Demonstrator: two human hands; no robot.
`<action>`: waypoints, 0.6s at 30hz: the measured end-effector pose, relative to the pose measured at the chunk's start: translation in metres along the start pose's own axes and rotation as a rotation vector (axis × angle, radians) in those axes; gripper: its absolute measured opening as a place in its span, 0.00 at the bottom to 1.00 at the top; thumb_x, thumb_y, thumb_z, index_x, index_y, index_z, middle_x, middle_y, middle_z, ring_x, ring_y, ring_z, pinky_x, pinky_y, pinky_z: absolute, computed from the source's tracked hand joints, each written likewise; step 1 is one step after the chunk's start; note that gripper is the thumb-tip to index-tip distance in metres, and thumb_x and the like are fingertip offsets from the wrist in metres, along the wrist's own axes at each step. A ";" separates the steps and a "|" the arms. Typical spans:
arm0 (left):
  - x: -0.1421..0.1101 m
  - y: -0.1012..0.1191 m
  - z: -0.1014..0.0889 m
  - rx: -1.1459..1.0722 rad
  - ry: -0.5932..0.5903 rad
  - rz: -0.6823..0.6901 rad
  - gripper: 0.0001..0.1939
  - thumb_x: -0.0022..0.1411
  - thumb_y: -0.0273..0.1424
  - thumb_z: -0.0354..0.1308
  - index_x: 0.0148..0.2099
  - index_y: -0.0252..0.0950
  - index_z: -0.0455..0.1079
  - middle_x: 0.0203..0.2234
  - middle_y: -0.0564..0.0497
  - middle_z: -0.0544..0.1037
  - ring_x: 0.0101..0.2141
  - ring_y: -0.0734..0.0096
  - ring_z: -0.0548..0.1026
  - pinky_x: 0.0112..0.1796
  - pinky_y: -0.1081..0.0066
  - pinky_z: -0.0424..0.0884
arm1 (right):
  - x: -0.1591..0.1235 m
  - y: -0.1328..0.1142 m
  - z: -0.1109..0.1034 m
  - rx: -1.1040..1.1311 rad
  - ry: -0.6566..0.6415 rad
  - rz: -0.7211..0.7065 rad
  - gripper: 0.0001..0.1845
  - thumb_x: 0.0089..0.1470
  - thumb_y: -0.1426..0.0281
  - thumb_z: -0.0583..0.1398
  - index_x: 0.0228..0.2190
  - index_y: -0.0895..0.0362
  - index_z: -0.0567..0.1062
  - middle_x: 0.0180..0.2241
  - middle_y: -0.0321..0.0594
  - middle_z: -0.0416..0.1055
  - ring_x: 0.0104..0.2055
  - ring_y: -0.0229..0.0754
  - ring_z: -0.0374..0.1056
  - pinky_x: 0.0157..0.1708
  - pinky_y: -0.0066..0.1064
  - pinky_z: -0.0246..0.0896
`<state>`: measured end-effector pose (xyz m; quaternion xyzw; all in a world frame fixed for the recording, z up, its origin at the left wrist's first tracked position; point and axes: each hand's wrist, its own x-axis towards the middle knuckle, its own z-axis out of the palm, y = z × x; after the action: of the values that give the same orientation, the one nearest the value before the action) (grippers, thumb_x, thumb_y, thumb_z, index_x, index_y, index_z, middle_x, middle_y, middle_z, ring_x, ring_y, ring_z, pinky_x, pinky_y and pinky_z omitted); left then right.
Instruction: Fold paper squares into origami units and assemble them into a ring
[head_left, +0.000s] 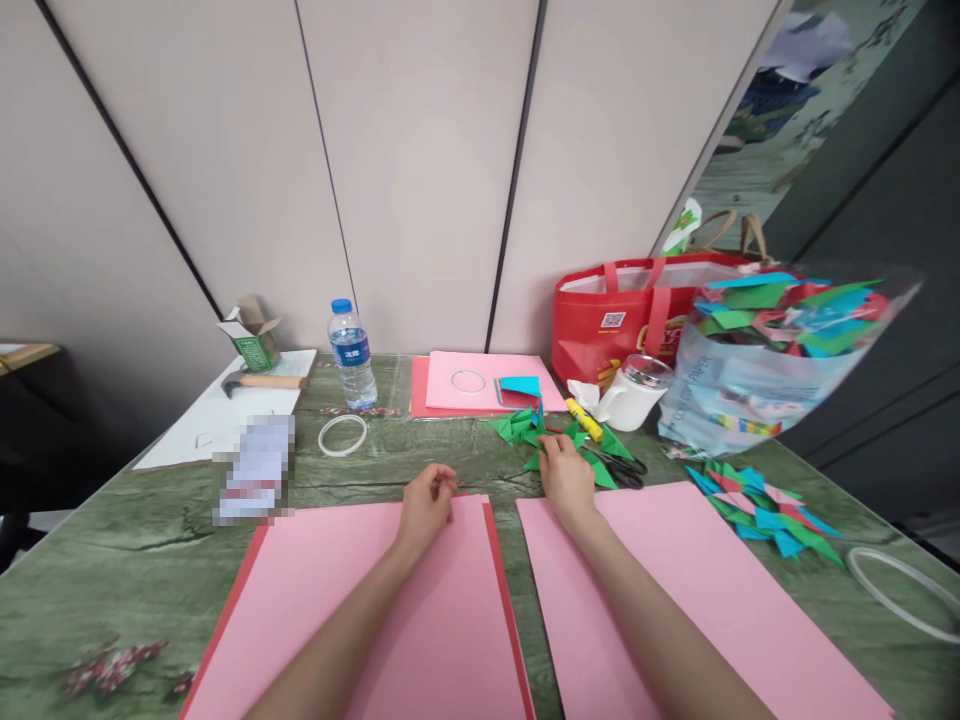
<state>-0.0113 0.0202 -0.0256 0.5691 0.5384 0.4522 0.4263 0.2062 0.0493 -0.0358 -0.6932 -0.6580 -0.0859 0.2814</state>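
Observation:
My left hand (426, 506) hovers over the far edge of the left pink paper sheet (360, 600), fingers loosely curled, a gap showing between thumb and fingers and nothing visible in it. At the pile of folded green paper pieces (517, 428), my right hand (566, 480) has its fingertips closed on a green folded paper piece, partly hidden by the fingers. Below its wrist lies the right pink paper sheet (697, 590). Black-handled scissors (626, 468) are just right of that hand, and a yellow glue stick (583, 419) lies beyond it. A blue folded paper (520, 385) sits behind the pile.
A water bottle (352, 355), white ring (343, 436) and hammer (262, 381) are at the left. At the right stand a white mug (634, 393), red bag (581, 325) and clear bag of folded paper (750, 390). More folded pieces (772, 510) lie near another ring (900, 595).

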 end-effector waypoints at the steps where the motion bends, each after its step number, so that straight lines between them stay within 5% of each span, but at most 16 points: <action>1: -0.001 0.002 0.001 -0.045 -0.006 -0.022 0.06 0.52 0.29 0.47 0.32 0.34 0.64 0.21 0.55 0.70 0.11 0.82 0.64 0.11 0.80 0.56 | 0.000 -0.002 -0.002 0.041 -0.010 -0.018 0.11 0.50 0.75 0.52 0.35 0.57 0.71 0.35 0.45 0.68 0.26 0.39 0.64 0.22 0.28 0.53; 6: -0.002 0.011 0.003 -0.290 -0.065 -0.145 0.19 0.54 0.44 0.50 0.32 0.31 0.66 0.22 0.48 0.74 0.19 0.73 0.72 0.17 0.76 0.65 | -0.003 -0.027 -0.022 0.602 -0.071 -0.213 0.09 0.48 0.76 0.53 0.30 0.56 0.71 0.33 0.42 0.68 0.31 0.40 0.66 0.29 0.30 0.61; 12: -0.003 0.014 -0.001 -0.472 -0.215 -0.217 0.18 0.50 0.43 0.56 0.31 0.31 0.67 0.23 0.48 0.76 0.23 0.70 0.74 0.27 0.70 0.70 | -0.022 -0.063 -0.035 0.990 -0.292 -0.347 0.10 0.46 0.78 0.53 0.27 0.55 0.72 0.36 0.41 0.67 0.39 0.40 0.65 0.37 0.32 0.62; 18: -0.007 0.022 -0.004 -0.308 -0.128 -0.141 0.11 0.46 0.36 0.60 0.26 0.33 0.65 0.19 0.50 0.76 0.20 0.71 0.73 0.23 0.73 0.67 | -0.033 -0.066 -0.016 1.123 -0.203 -0.117 0.05 0.46 0.73 0.57 0.29 0.55 0.71 0.38 0.43 0.65 0.41 0.43 0.64 0.37 0.35 0.63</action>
<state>-0.0102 0.0120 -0.0041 0.4854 0.4732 0.4611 0.5726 0.1428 0.0110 -0.0203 -0.4048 -0.6637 0.3282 0.5366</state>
